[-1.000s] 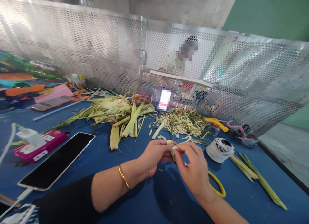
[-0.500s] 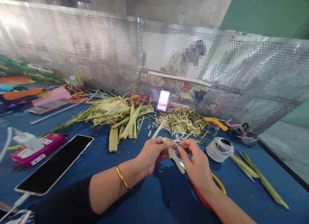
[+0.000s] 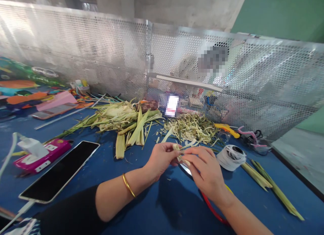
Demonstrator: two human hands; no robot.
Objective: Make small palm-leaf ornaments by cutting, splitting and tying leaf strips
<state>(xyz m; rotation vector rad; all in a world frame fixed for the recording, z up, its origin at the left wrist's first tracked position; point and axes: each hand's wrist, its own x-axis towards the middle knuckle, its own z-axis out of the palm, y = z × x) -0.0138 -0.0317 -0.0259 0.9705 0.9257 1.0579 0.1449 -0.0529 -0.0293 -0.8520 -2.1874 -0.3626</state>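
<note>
Over the blue table (image 3: 141,208), my left hand (image 3: 160,160) pinches a pale strip of dried husk (image 3: 176,147) between thumb and fingers. My right hand (image 3: 209,171) meets it from the other side, its fingertips closed on the same strip; the exact grip is partly hidden. Beneath my right hand lies a pair of scissors (image 3: 215,213) with red and yellow handles, its blade showing under the fingers. A spool of white string (image 3: 231,157) stands just right of that hand. Beyond both hands is a heap of shredded husk trimmings (image 3: 193,127).
A larger pile of husk leaves (image 3: 118,116) lies behind left, and two rolled leaves (image 3: 278,191) at right. A black phone (image 3: 60,171) and pink power strip (image 3: 43,155) sit at left. A yellow cutter (image 3: 227,129) rests before the perforated metal screen (image 3: 101,52).
The right hand has shifted slightly, its fingers now stretched further over the strip. The strip's lower end, which hung down between the hands, is now turned up and mostly covered by the fingers.
</note>
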